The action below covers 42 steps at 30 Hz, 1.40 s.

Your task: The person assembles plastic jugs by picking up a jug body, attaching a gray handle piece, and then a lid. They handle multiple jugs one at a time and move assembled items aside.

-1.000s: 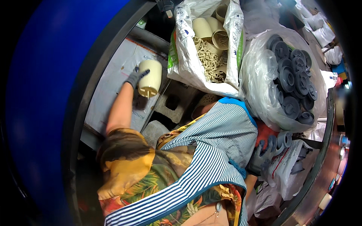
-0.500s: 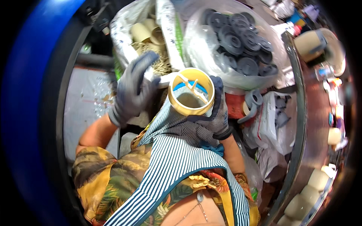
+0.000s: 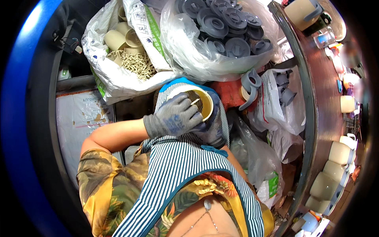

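A cream, open-ended plastic cup body (image 3: 210, 103) sits over my lap against the striped apron (image 3: 185, 154). My gloved right hand (image 3: 216, 128) is wrapped round its right side and underside. From the left, my gloved left hand (image 3: 173, 116) reaches over the cup's near rim, fingers bent into the mouth. At those fingertips a thin cream plastic piece (image 3: 195, 101) shows, apparently pinched; most of it is hidden by the glove. Both gloves are grey.
Ahead left, a white sack (image 3: 96, 59) holds cream cups (image 3: 115, 40) and small branched pieces (image 3: 138, 65). A clear bag (image 3: 177, 43) of grey lids (image 3: 238, 47) stands beside it. Grey handled parts (image 3: 249, 87) lie right, before a metal-edged table (image 3: 302, 79).
My left hand has moved right from beside the sack to the cup's mouth, its fingers now closing on the cream piece there. The right hand still holds the cup, now lower and tilted.
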Available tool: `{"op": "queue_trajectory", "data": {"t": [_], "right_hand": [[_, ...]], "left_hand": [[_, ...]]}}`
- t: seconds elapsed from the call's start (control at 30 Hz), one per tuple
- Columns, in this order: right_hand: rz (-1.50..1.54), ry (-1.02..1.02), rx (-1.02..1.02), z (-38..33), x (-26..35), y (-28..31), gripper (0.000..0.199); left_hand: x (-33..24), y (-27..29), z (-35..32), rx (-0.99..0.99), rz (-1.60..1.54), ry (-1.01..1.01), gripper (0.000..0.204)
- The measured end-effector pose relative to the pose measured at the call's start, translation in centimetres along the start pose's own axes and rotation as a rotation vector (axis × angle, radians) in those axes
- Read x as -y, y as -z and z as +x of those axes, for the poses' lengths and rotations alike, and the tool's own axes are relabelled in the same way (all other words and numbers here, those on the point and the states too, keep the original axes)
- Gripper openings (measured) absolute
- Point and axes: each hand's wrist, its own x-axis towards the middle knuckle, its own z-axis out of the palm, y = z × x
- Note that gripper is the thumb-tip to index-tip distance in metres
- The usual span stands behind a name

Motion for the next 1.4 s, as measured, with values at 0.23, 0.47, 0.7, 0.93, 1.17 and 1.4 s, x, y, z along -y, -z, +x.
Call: {"op": "queue_trajectory", "data": {"t": [0.23, 0.47, 0.7, 0.93, 1.17, 1.4], "right_hand": [[0.173, -0.108, 0.031, 2.9, 3.7, 1.7, 0.095], [0.201, 0.056, 0.166, 3.1, 2.0, 1.9, 0.115], [0.777, -0.347, 0.102, 4.4, -1.1, 7.5, 0.066], [-0.95, -0.376, -0.609, 2.6, -20.9, 14.9, 0.084], [0.496, -0.253, -0.476, 3.6, -3.4, 14.3, 0.044], [0.873, -0.444, -0.087, 4.0, 0.4, 8.5, 0.037]], "left_hand": [[2.3, 4.8, 1.3, -0.134, -0.174, -0.02, 0.049], [14.0, 5.9, -3.5, 0.337, 0.249, 0.679, 0.054], [5.0, -0.1, -1.8, -0.117, -1.95, 0.586, 0.087], [7.0, -4.3, 1.4, -0.266, -1.366, 0.433, 0.04], [6.0, -4.4, 0.3, -0.07, -1.171, 0.433, 0.04], [6.5, -6.6, 0.8, -0.241, -0.942, 0.375, 0.051]]}}
